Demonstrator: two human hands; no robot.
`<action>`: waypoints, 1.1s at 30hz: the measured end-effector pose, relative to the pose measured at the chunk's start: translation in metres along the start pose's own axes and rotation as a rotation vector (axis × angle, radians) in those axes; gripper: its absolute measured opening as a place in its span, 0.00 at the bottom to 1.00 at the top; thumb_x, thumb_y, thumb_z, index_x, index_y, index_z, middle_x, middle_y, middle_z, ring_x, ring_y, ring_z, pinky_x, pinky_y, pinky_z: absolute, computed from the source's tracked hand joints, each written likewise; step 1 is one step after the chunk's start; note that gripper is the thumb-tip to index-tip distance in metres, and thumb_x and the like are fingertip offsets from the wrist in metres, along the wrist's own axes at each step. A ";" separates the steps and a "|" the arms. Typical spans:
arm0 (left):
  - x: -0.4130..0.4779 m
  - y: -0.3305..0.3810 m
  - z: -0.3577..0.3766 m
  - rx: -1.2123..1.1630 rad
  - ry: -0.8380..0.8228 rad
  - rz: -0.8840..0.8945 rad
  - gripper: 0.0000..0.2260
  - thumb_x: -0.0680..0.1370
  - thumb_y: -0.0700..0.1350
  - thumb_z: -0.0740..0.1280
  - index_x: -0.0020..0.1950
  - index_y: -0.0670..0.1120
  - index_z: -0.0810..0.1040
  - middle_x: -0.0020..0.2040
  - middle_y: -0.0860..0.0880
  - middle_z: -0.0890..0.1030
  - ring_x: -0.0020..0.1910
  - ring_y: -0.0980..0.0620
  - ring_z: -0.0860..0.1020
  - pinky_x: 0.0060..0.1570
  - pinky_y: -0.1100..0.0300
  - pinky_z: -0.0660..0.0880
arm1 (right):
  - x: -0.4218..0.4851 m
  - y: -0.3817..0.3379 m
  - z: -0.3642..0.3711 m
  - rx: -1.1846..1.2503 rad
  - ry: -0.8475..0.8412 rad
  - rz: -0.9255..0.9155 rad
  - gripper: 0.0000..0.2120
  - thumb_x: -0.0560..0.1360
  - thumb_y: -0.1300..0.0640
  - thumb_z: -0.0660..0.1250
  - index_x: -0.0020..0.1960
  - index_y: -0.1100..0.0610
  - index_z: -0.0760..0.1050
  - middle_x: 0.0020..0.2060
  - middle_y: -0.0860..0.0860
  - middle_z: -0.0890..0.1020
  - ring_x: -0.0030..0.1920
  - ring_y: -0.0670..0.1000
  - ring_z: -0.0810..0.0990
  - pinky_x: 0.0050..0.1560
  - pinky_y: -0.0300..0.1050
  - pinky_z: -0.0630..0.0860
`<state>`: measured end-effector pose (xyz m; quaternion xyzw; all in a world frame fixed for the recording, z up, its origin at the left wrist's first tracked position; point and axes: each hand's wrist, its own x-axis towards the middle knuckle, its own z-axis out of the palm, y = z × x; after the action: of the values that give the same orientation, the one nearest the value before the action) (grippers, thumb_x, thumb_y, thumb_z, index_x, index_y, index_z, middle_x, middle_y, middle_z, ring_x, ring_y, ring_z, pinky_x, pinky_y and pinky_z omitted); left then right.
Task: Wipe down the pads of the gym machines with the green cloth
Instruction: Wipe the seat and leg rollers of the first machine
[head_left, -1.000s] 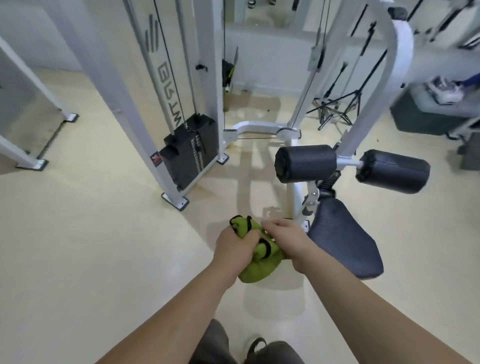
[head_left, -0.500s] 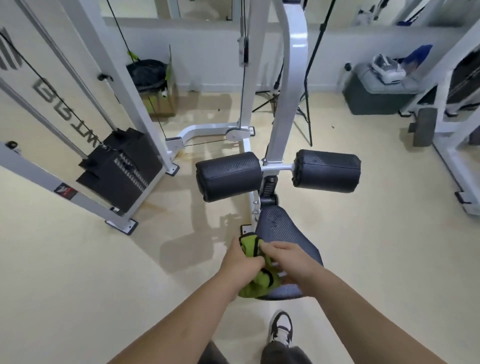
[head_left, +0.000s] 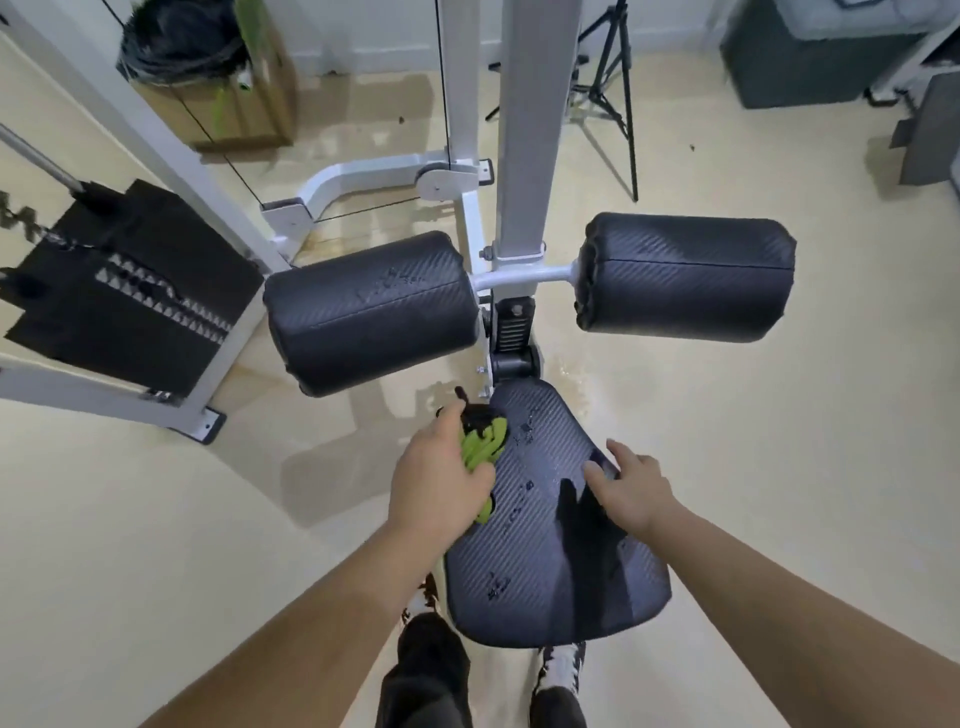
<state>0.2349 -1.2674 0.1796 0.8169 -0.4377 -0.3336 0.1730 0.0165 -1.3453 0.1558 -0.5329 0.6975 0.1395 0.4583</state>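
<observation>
Black tripod standing on the cream floor at the back. Far left of the tripod, a cardboard box with a black bag bulging out of its top. Nearer than the tripod and further left, a black weight stack. Right of the tripod, a dark grey crate by the wall.

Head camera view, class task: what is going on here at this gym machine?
A person stands over a gym machine's seat pad. The left hand grips a bunched green cloth at the seat's far left edge. The right hand is open, fingers spread over the seat's right side. Wet-looking spots dot the seat. The left roller pad and right roller pad beyond it are untouched.
</observation>
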 end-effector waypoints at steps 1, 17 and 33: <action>0.012 -0.002 0.015 0.044 -0.003 0.066 0.29 0.76 0.48 0.69 0.77 0.52 0.67 0.62 0.51 0.79 0.61 0.48 0.75 0.60 0.52 0.75 | 0.015 0.002 0.002 -0.059 0.002 0.029 0.33 0.82 0.38 0.57 0.83 0.48 0.56 0.78 0.61 0.63 0.76 0.65 0.65 0.76 0.55 0.62; 0.045 -0.033 0.108 0.560 -0.108 0.517 0.32 0.76 0.56 0.65 0.79 0.57 0.60 0.68 0.50 0.67 0.63 0.44 0.70 0.59 0.47 0.70 | 0.080 0.030 0.028 -0.046 -0.096 0.027 0.24 0.85 0.39 0.47 0.80 0.37 0.54 0.74 0.59 0.65 0.73 0.68 0.63 0.74 0.56 0.58; 0.084 -0.027 0.105 0.479 -0.158 0.600 0.34 0.72 0.51 0.68 0.77 0.53 0.64 0.65 0.48 0.69 0.62 0.47 0.69 0.61 0.50 0.71 | 0.080 0.032 0.029 0.027 -0.097 -0.019 0.23 0.85 0.40 0.47 0.80 0.36 0.54 0.75 0.57 0.63 0.74 0.64 0.60 0.76 0.53 0.55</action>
<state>0.2108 -1.3212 0.0559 0.6416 -0.7345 -0.2186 0.0330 0.0017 -1.3627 0.0674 -0.5259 0.6711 0.1515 0.5000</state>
